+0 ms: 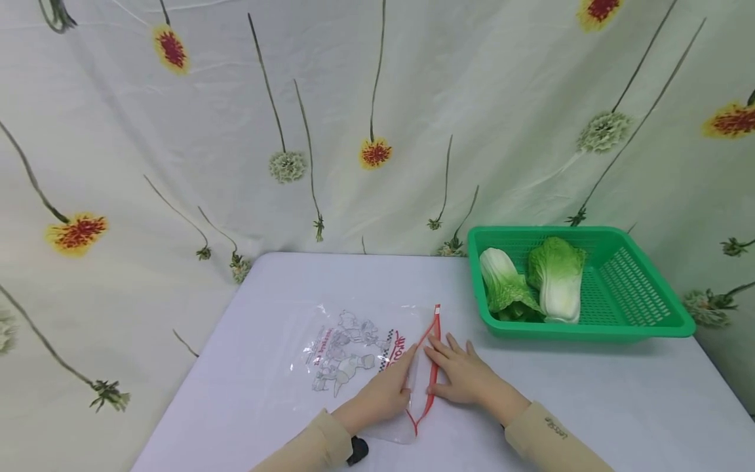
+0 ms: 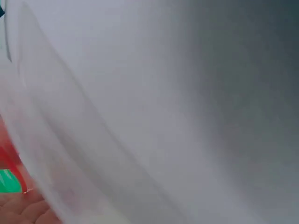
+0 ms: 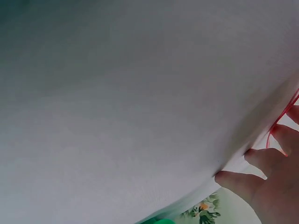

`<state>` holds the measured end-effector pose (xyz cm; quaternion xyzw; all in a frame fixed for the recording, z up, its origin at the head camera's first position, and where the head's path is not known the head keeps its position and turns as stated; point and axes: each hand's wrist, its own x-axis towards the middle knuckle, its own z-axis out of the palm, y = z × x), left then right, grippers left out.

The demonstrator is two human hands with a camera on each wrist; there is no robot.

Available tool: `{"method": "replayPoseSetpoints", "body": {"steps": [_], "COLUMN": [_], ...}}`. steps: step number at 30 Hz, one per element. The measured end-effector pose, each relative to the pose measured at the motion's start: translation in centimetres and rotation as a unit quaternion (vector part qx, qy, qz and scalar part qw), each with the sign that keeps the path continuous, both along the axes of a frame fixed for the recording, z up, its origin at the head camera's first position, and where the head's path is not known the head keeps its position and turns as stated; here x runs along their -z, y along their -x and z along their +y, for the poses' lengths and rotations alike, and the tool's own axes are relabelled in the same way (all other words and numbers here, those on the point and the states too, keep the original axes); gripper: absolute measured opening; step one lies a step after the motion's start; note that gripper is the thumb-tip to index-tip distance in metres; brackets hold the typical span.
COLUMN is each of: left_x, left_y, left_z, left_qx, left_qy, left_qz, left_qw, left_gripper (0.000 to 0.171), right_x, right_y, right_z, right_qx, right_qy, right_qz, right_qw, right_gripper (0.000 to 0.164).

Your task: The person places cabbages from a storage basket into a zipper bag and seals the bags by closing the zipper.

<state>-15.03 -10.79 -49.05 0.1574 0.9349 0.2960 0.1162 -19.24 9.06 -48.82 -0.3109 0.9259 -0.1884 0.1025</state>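
The left hand (image 1: 383,394), grip unclear, and right hand (image 1: 466,376), fingers (image 1: 442,349) spread, are touching a clear bag (image 1: 348,357), its front-to-back red mouth (image 1: 433,377) facing the surface's (image 1: 596,380) right edge.

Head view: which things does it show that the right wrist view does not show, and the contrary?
Only the head view shows the two cabbages, the beige sleeves and the figures on the clear bag.

Only the right wrist view gives a low close-up of the right hand.

Both show that hand, the red strip, the white table and the green basket, a sliver there.
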Motion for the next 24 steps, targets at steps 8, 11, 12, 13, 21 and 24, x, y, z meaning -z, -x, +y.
{"method": "replayPoseSetpoints", "body": {"steps": [8,11,12,13,21,24], "left_x": [-0.1,-0.3,-0.5,-0.7,-6.4,-8.9], "left_y": [0.2,0.4,0.5,0.6,0.8,0.7], "left_z": [-0.8,-0.4,-0.3,-0.3,-1.2,-1.9], "left_qx": [0.032,0.038,0.034,0.028,-0.023,-0.040], "left_qy": [0.021,0.028,0.021,0.011,-0.103,-0.100], "left_qz": [0.057,0.091,0.099,0.104,0.120,0.138], "left_qw": [0.9976,0.9947,0.9943,0.9941,0.9871,0.9846], "left_gripper": [0.060,0.046,0.045,0.044,0.051,0.057], "right_x": [0.2,0.2,0.2,0.2,-2.5,-4.4], "right_y": [0.2,0.2,0.1,0.1,0.0,0.2], "right_z": [0.0,-0.3,-0.3,-0.4,-1.7,-1.8], "right_qx": [-0.005,-0.001,0.000,0.001,0.042,0.061], "right_qy": [0.031,0.065,0.074,0.080,0.175,0.200], "right_qz": [-0.020,-0.045,-0.049,-0.053,0.003,0.011], "right_qw": [0.999,0.997,0.996,0.995,0.984,0.978], "right_gripper": [0.076,0.077,0.077,0.077,0.069,0.079]}}
